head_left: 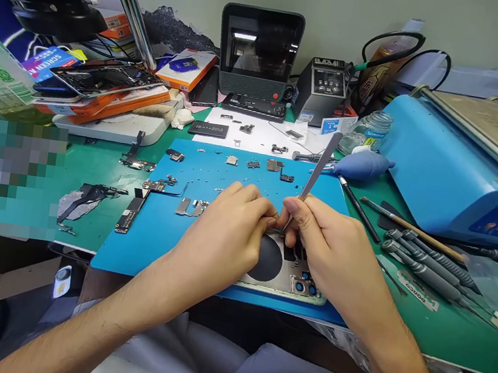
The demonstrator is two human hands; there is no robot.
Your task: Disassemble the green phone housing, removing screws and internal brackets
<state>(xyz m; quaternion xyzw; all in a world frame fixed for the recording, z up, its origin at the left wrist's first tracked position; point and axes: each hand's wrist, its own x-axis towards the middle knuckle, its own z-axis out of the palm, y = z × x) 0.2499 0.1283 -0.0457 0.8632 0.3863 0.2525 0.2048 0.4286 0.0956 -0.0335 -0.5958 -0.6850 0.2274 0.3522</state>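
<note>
A phone back housing (243, 279) with a dark round patch and camera lenses lies on the blue mat (155, 235), partly under both hands. My right hand (331, 240) is closed around grey tweezers (320, 165), their rear end slanting up to the right and their tip down at the housing's far edge. Beside it, my left hand (229, 230) rests over the housing's left part, thumb and fingers pinched together near the tip; what they grip is hidden. A flat metal part with flex cable (184, 205) lies left of my left hand.
Small phone parts and screws dot the mat; a logic board (131, 214) lies at its left. Screwdrivers (425, 274), a razor blade (418, 289) and a blue air blower (364, 164) sit at right, before a blue machine (435, 168). A microscope (61, 9) overhangs the left.
</note>
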